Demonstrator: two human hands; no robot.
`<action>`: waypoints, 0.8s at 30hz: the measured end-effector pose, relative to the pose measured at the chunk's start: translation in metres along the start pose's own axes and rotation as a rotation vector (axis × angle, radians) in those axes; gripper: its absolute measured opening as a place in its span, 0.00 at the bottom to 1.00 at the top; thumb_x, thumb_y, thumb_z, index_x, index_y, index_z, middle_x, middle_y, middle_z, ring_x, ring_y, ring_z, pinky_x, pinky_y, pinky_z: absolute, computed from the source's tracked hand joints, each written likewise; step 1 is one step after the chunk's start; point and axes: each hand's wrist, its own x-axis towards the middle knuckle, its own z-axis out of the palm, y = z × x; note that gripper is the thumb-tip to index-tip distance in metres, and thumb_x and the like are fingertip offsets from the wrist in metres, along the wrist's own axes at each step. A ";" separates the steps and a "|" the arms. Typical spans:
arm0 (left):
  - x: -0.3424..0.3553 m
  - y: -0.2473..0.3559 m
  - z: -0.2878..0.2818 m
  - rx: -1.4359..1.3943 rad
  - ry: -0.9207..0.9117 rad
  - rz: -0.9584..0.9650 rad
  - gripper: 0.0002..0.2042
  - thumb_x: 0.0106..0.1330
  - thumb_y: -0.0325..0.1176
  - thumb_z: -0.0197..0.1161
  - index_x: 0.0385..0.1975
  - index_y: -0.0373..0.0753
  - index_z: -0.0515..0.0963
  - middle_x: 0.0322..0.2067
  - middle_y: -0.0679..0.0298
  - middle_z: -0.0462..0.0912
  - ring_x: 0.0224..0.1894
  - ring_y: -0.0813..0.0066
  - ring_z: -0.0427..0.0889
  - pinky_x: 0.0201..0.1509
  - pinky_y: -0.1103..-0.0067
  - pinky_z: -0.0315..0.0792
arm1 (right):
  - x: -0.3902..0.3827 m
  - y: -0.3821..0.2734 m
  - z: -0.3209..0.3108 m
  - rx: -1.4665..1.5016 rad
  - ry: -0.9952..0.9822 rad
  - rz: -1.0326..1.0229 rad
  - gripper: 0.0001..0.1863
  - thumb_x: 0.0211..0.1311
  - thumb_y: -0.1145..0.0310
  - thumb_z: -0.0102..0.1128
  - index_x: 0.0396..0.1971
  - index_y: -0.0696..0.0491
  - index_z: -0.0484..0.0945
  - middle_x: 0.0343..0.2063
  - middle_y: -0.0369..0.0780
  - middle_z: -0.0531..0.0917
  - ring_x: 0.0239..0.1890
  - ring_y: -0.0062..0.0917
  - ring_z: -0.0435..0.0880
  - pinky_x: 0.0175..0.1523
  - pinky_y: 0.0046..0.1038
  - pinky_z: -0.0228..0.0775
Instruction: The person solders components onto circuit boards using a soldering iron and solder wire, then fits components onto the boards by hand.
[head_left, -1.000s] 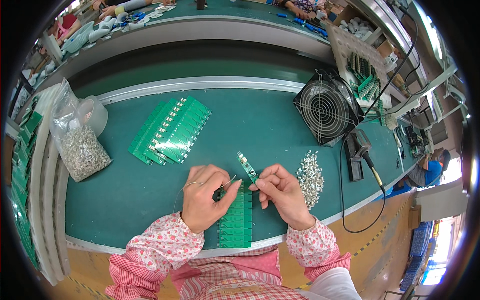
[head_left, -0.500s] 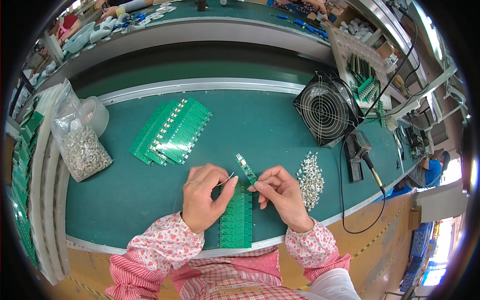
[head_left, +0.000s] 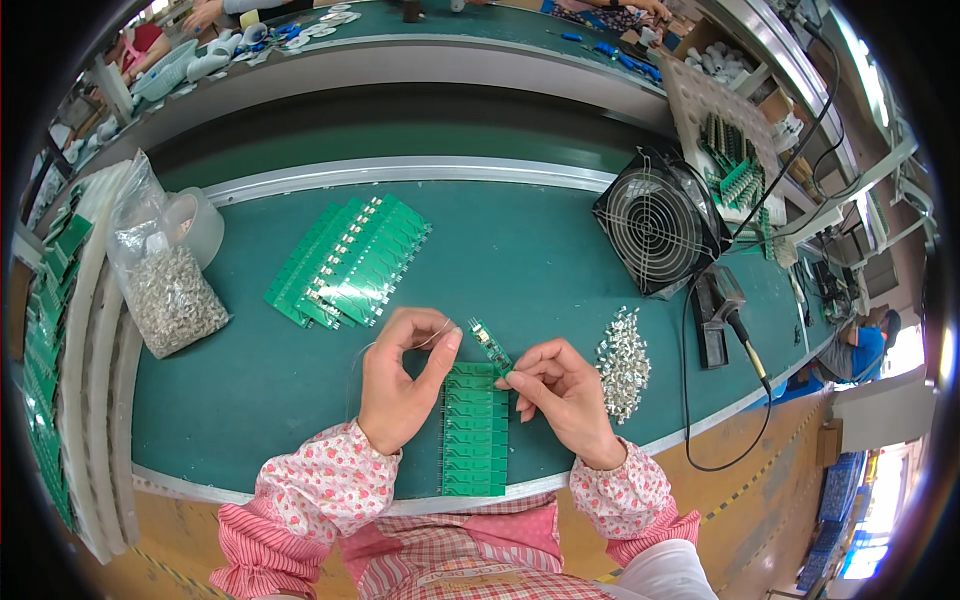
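My right hand [head_left: 562, 398] pinches the lower end of a small, narrow green circuit board [head_left: 489, 344], which slants up and left with pins at its far tip. In my left hand [head_left: 402, 378], thumb and forefinger are closed on a thin wire [head_left: 354, 382] that looks like solder; it loops past the wrist. The left fingertips are just left of the small board, apart from it. Below both hands lies a panel of joined green circuit boards [head_left: 474, 440] at the bench's near edge.
Several green board panels [head_left: 350, 262] overlap at the far left. A bag of small white parts [head_left: 172, 300] stands beside a tape roll [head_left: 203, 228]. Right are loose white connectors [head_left: 622, 365], a black fan [head_left: 660, 222] and a soldering iron [head_left: 752, 352] in its holder.
My left hand has shifted slightly left and up, its fingers straighter, with the wire still pinched. My right hand keeps the small board nearly in place.
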 end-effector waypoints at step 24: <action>0.004 -0.001 -0.010 -0.040 0.005 -0.027 0.03 0.66 0.24 0.61 0.36 0.31 0.77 0.38 0.62 0.79 0.39 0.77 0.79 0.46 0.79 0.74 | -0.003 0.008 0.011 -0.515 0.104 -0.361 0.12 0.62 0.77 0.64 0.45 0.59 0.75 0.30 0.39 0.87 0.27 0.17 0.84 0.30 0.18 0.76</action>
